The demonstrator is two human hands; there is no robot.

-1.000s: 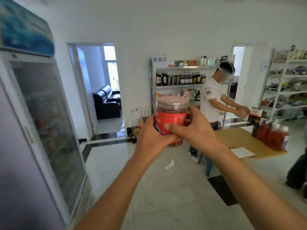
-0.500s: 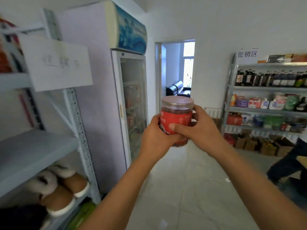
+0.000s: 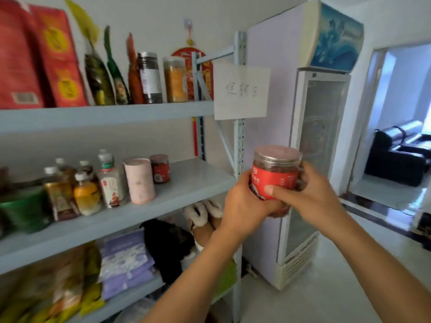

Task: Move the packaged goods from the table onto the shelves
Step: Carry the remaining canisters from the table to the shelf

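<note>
Grey shelving [image 3: 116,115] now fills the left, where half a second ago it only edged in beside the glass-door fridge [image 3: 321,141]. Both hands still carry the lidded jar [image 3: 277,176] of dark dried fruit upright, just right of the front post: the left hand [image 3: 245,206] wraps its lower side, the right hand [image 3: 312,199] curls round it, thumb on the red label. The middle shelf [image 3: 200,180] lies bare at its right end, past a smaller jar [image 3: 160,169] and a pink canister [image 3: 139,180].

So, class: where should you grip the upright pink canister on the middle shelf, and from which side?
Probably grip the pink canister round its mid-wall from the front: it stands upright and round, a pale bottle crowds its left, a small red jar sits behind.
</note>
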